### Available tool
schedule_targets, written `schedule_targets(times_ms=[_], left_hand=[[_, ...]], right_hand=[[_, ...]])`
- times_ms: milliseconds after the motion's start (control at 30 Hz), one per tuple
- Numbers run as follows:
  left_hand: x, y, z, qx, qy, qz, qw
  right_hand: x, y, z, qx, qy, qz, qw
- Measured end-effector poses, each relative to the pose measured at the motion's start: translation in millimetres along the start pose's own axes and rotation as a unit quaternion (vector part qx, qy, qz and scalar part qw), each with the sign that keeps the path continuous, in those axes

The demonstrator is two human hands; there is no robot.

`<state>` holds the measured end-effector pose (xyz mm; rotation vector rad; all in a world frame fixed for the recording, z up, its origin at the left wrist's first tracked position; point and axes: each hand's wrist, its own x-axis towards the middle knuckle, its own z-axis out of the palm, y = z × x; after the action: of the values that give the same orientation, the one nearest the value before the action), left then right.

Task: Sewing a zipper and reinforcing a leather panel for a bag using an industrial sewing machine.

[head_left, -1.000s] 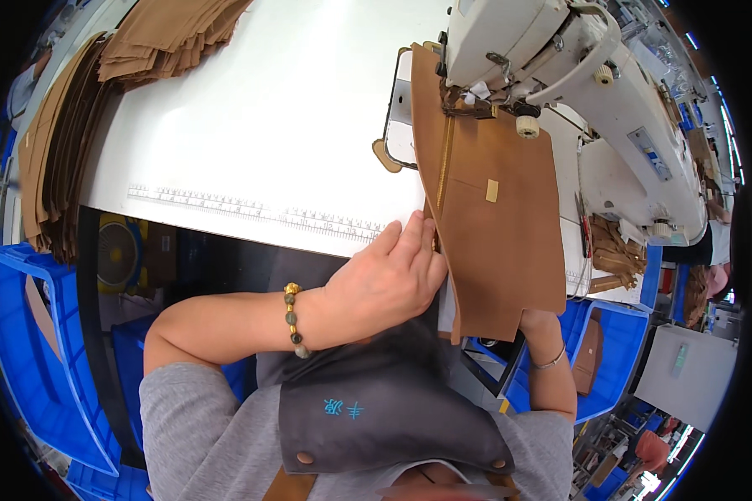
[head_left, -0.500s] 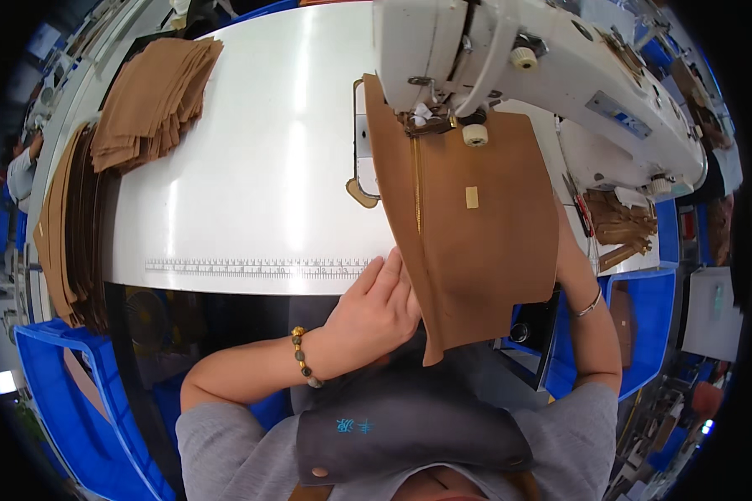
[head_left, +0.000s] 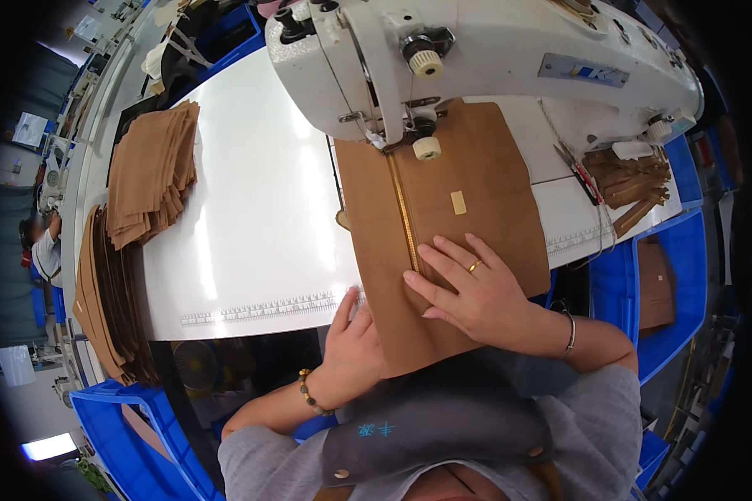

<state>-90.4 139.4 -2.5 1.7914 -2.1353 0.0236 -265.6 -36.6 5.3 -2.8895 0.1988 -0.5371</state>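
A brown sheet-like panel (head_left: 497, 192) with a gold zip (head_left: 404, 213) and a small pale yellow patch (head_left: 458, 203) lies under the sewing machine head (head_left: 376, 75). The top of the zip runs up to the needle area. My right hand (head_left: 480, 292) rests flat on the panel, fingers spread beside the zip's lower end. At the panel's lower left edge is my left hand (head_left: 349, 355), its visible fingers stretched out beside the printed ruler (head_left: 259, 311). Its other fingers are hidden under the panel.
Stacks of brown pieces (head_left: 152, 171) and longer folded ones (head_left: 109, 292) lie at the left. Red-handled scissors (head_left: 583, 177) and a bundle of brown strips with gold zips (head_left: 631, 184) are at the right. Blue bins (head_left: 138, 442) stand below table height on both sides.
My right hand has come from the panel's right edge onto its top, beside the zip. The panel's raised left side now lies flatter. The whole view has shifted.
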Motion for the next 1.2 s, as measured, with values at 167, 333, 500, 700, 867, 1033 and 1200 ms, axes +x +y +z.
schedule_targets(times_ms=[167,333,500,700,867,1033,1200], left_hand=[[9.1,-42.0,-26.9,-0.12,0.063,-0.13,0.982],[49.4,-57.3,-17.7,-0.024,0.086,-0.109,0.99],[71.0,-60.8,-8.1,-0.027,-0.02,-0.055,0.998],[68.1,-60.4,-8.6,-0.021,-0.025,-0.054,0.998],[70.8,-56.0,-6.7,-0.036,-0.016,-0.062,0.997],[74.7,-53.9,-9.9,-0.022,-0.037,-0.05,0.998],[79.0,-57.7,-11.8,0.0,-0.04,-0.045,0.998]], right_hand=[[0.5,1.6,-3.3,-0.018,-0.015,-0.019,1.0],[0.6,0.3,-2.4,-0.017,-0.025,-0.024,0.999],[8.7,13.1,-7.0,0.024,-0.01,-0.045,0.999],[37.5,51.0,-3.5,0.046,-0.01,0.011,0.999],[43.2,54.1,-5.2,0.016,-0.051,-0.014,0.998],[45.2,54.4,-10.1,-0.015,-0.067,-0.032,0.997],[47.1,55.3,-8.3,-0.028,-0.066,-0.036,0.997]])
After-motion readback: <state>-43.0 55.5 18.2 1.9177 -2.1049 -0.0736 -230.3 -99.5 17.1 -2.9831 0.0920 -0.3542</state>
